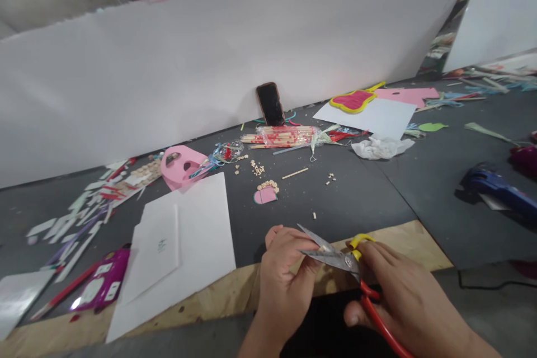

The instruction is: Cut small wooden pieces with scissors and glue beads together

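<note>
My right hand grips a pair of scissors with red and yellow handles, blades parted and pointing left. My left hand is curled just at the blade tips, fingers pinched on something small that I cannot make out. Both hands hover over the near wooden edge of the table. A small pink piece topped with wooden beads lies on the grey mat beyond the hands.
White paper sheets lie to the left, with a magenta packet and paper strips further left. A phone leans on the white board behind a bundle of sticks. A blue glue gun rests right; pink foam shapes sit farther back.
</note>
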Action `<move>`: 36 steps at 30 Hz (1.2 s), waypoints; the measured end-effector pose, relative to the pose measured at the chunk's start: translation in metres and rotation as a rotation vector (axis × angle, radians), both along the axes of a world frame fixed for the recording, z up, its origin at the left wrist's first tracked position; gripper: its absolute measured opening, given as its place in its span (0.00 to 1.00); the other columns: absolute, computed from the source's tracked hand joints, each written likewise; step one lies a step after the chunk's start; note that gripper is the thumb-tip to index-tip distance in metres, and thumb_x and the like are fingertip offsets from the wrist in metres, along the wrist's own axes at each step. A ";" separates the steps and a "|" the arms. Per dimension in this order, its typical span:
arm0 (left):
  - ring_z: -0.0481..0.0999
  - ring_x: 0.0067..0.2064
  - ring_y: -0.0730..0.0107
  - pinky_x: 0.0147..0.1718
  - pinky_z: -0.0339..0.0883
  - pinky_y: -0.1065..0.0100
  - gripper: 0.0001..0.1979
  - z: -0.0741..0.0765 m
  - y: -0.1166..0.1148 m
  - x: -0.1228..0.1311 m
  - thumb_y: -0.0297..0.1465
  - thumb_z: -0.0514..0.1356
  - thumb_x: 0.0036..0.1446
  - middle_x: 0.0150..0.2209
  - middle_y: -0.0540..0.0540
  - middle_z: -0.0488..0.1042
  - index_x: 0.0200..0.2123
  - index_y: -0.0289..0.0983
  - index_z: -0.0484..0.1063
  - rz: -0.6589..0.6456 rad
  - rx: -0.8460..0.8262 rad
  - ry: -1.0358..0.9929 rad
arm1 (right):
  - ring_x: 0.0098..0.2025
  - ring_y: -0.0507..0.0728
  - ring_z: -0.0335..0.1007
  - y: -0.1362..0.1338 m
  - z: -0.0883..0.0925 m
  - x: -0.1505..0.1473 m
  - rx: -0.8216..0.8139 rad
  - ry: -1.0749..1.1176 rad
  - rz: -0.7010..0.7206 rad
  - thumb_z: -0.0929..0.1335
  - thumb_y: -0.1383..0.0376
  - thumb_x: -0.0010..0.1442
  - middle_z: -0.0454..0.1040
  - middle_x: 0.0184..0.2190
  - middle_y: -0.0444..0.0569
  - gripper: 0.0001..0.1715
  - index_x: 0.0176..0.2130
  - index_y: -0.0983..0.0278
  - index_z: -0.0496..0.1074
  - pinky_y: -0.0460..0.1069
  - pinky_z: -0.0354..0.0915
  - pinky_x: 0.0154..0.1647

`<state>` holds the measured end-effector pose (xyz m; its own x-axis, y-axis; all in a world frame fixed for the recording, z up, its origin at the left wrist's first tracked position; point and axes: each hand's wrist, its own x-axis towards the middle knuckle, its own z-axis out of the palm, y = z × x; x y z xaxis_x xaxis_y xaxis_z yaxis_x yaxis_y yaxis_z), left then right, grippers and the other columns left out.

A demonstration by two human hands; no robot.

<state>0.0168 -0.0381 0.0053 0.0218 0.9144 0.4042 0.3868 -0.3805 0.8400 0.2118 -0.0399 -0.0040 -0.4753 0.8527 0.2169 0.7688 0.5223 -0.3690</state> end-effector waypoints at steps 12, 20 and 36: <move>0.74 0.34 0.65 0.35 0.67 0.64 0.06 0.000 -0.001 0.000 0.28 0.59 0.56 0.29 0.45 0.76 0.28 0.37 0.75 -0.078 -0.162 -0.174 | 0.20 0.54 0.69 -0.003 -0.008 -0.001 -0.002 0.018 -0.007 0.62 0.48 0.60 0.72 0.21 0.45 0.18 0.31 0.60 0.61 0.46 0.59 0.19; 0.74 0.38 0.64 0.40 0.66 0.62 0.05 -0.002 -0.004 0.003 0.29 0.59 0.57 0.32 0.45 0.76 0.29 0.38 0.74 0.035 -0.144 -0.118 | 0.18 0.53 0.67 -0.002 -0.006 -0.002 -0.041 0.043 -0.012 0.62 0.51 0.61 0.71 0.19 0.43 0.17 0.28 0.59 0.58 0.45 0.58 0.18; 0.71 0.33 0.69 0.38 0.62 0.65 0.06 0.000 0.002 -0.002 0.25 0.58 0.57 0.28 0.48 0.75 0.28 0.37 0.73 -0.082 -0.101 -0.082 | 0.23 0.56 0.70 0.001 -0.005 0.003 0.013 -0.032 0.025 0.66 0.48 0.54 0.72 0.24 0.46 0.19 0.31 0.59 0.60 0.47 0.61 0.21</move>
